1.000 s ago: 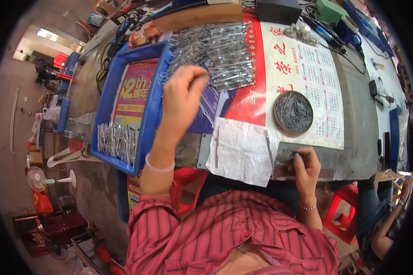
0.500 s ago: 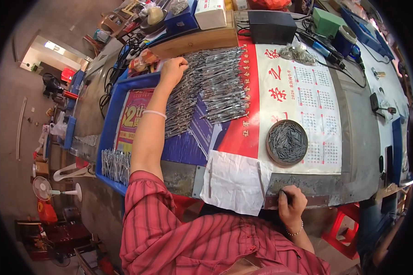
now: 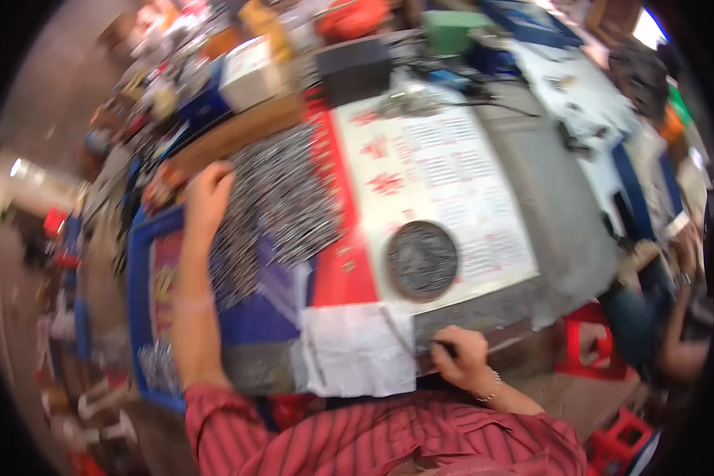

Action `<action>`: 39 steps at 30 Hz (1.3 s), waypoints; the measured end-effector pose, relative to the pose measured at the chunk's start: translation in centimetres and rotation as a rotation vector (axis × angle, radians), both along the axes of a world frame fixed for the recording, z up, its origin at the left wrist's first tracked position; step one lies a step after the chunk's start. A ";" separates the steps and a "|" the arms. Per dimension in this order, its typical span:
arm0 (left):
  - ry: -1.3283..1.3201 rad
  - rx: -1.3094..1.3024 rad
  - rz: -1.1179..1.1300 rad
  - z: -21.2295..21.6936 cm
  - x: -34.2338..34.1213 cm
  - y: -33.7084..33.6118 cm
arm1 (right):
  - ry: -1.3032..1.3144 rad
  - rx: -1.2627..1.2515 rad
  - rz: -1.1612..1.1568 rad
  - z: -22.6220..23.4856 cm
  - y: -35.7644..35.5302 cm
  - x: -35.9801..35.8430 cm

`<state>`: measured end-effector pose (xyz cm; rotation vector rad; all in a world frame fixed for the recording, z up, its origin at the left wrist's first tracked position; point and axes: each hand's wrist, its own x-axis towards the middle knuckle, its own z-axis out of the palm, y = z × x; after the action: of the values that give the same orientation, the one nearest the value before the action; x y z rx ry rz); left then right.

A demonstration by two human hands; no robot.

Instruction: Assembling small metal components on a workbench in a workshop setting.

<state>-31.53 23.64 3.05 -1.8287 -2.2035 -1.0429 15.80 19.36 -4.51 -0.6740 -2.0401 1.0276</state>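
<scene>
The picture is smeared by motion. My left hand (image 3: 209,190) is at the far left end of rows of thin grey metal rods (image 3: 293,190), its fingers curled in; anything between them is hidden. My right hand (image 3: 462,361) rests closed at the table's front edge, with something dark at the thumb; what the fingers hold, if anything, does not show. Left of it lies a white cloth (image 3: 357,357) bearing a thin dark rod (image 3: 397,329). A round tin (image 3: 423,262) of short grey metal pins stands beyond my right hand.
A blue tray (image 3: 140,278) holding more metal pieces lies beside my left forearm. A red and white calendar sheet (image 3: 484,198) covers part of the table. At the back are a wooden board (image 3: 238,131), a black box (image 3: 353,71) and cables. Another person sits at the right, near red stools (image 3: 591,345).
My view has swung, so the table appears shifted left and tilted, and more of the person at the right shows. Both hands stay at about the same spots on the table.
</scene>
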 end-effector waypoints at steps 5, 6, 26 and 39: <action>-0.378 -0.191 -0.402 8.7 19.5 -2.8 | -0.053 -0.051 -0.039 -0.9 -0.4 0.5; -0.372 -0.113 -0.551 9.9 22.1 -4.0 | -0.053 -0.052 -0.048 -0.8 -0.7 0.6; -0.076 0.368 -1.024 19.8 31.8 -12.8 | -0.078 -0.024 -0.162 -1.2 -1.6 0.4; 0.195 0.411 -0.612 17.6 29.6 -17.2 | -0.062 0.006 -0.188 -0.9 -1.0 -1.1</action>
<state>-1.88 6.44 20.62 -2.3098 -1.2147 -1.2173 14.68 18.32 -5.41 -0.8853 -1.9881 0.9010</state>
